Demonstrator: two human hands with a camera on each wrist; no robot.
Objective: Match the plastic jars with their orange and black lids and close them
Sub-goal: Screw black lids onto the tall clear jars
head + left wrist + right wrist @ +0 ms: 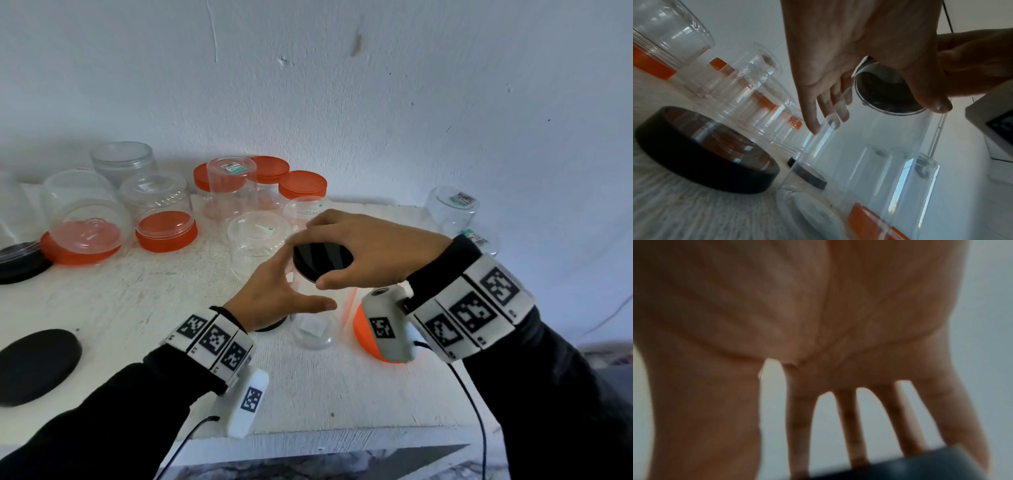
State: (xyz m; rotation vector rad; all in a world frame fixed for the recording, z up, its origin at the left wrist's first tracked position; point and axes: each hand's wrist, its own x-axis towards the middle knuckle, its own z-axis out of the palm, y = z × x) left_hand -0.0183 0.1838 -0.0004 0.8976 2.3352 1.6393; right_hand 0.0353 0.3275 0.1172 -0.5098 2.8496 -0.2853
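A tall clear jar (313, 325) stands upright near the middle of the white table (137, 308). My left hand (301, 284) grips its upper wall, thumb on the near side and fingers round the far side. In the left wrist view the left hand (882, 112) spans the jar (869, 162) just below its mouth. My right hand (342, 240) holds a small black lid (322, 262) from above, right at the jar's mouth and slightly tilted. From below, the black lid (885, 91) sits at the top of the jar. The right wrist view shows my right hand (777, 451) spread over the lid (900, 467).
Two upside-down jars on orange lids (166, 236) stand at the left, with more clear jars and orange lids (301, 183) at the back. Black lids (34, 366) lie at the left edge. An orange lid (361, 332) sits under my right wrist. Clear jars (452, 209) stand far right.
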